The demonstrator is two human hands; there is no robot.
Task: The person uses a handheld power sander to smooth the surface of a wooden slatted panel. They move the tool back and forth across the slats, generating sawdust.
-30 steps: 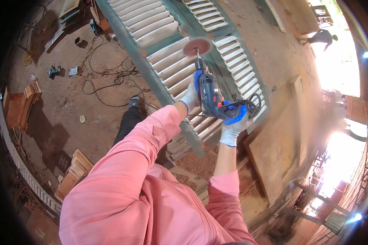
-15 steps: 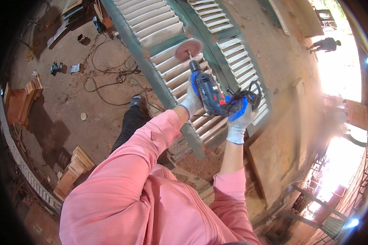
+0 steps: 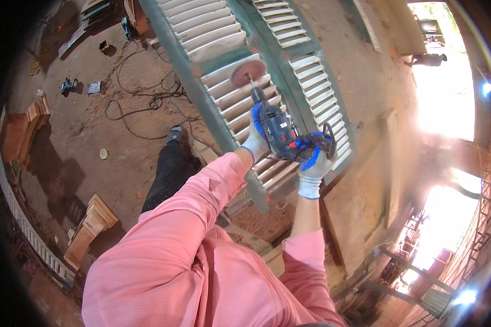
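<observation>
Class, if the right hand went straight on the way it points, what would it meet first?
Past the corded drill it holds, the right hand would probably meet white louvre slats of the green-framed shutter, though depth is unclear.

Sanding disc (image 3: 248, 73) now farther left over the white slats (image 3: 222, 87)

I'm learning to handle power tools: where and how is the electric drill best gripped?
Likely the right hand at the rear of the electric drill, from the near right, and the left hand around its front body, from the left: it points forward, sanding disc foremost, so both grips sit behind the disc.
</observation>
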